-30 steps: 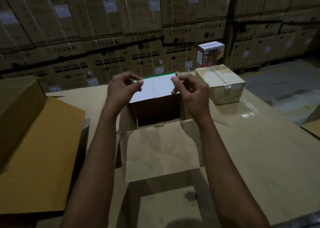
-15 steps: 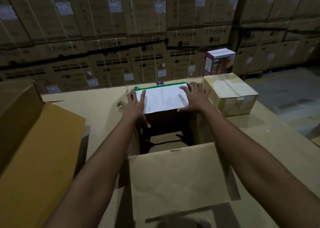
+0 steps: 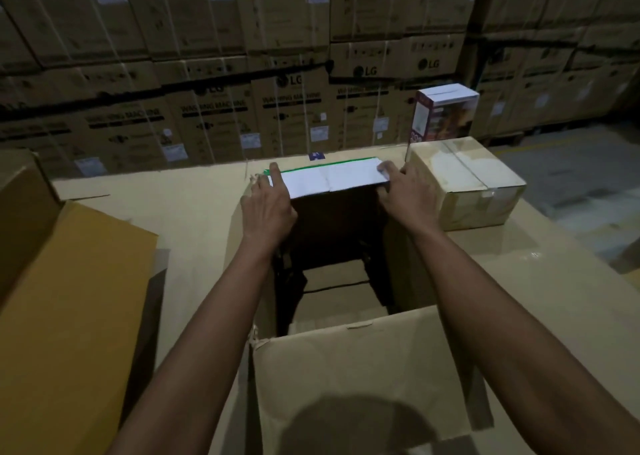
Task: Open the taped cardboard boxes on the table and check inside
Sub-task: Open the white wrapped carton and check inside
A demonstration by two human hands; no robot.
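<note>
**While pressing on the far flap: both hands at the open box, mid-table**

Far left of left hand: got a big yellow-brown box, flaps up, standing on table, well apart from the hand.

Got left hand palm down, fingers straight and slightly spread. Index laid on left end of white flap, remaining fingers off that end, over the cardboard beside it.

Between the hands: open cardboard box, near flap folded out toward the camera. Dark inside, contents not readable. White flap sitting at the far side, roughly level, green strip along its far edge.

Got right hand on right end of same flap, one fingertip on top at the corner, fingers slightly bent. Can't tell about a thumb under the near edge, so pressing vs pinching unresolved.

Just right of right hand: taped box, sealed, clear tape across the top, close to the knuckles. Touching or not, can't tell.

Past that, farther from the hand: small printed carton, upright.

Behind all of it: wall of stacked cartons, "LG" and "WASHING MACHINE" print.
</note>
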